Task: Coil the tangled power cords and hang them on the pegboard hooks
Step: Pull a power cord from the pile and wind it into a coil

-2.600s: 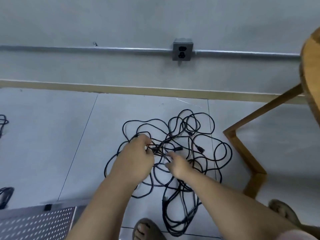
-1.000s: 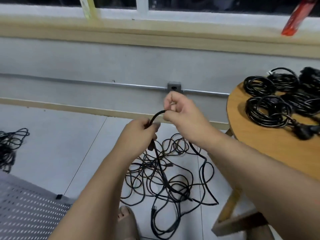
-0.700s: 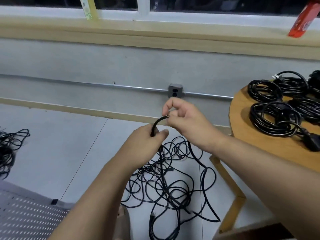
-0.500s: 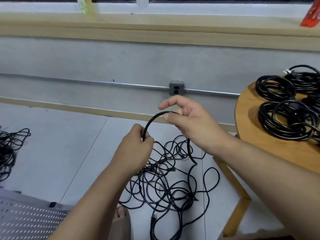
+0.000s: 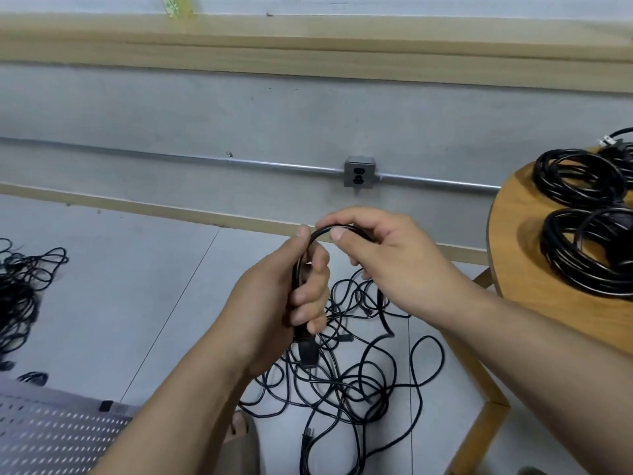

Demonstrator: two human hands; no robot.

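A tangle of black power cords (image 5: 346, 378) lies on the grey floor below my hands. My left hand (image 5: 291, 296) grips one black cord near its plug end, and the plug (image 5: 307, 353) hangs just under the fist. The cord arches up from that fist to my right hand (image 5: 376, 255), which pinches it between thumb and fingers. From there the cord drops back into the tangle. A grey perforated pegboard (image 5: 51, 437) lies at the lower left.
A round wooden table (image 5: 520, 275) stands at the right with coiled black cords (image 5: 589, 248) on it. Another heap of black cords (image 5: 20, 286) lies on the floor at the left. A wall outlet (image 5: 359, 173) sits on a metal conduit. My foot (image 5: 245, 440) shows below.
I lifted one cord out of the tangle on the floor. Over the last second my hands have bent it into an arch, which has since tightened as the hands came closer together.
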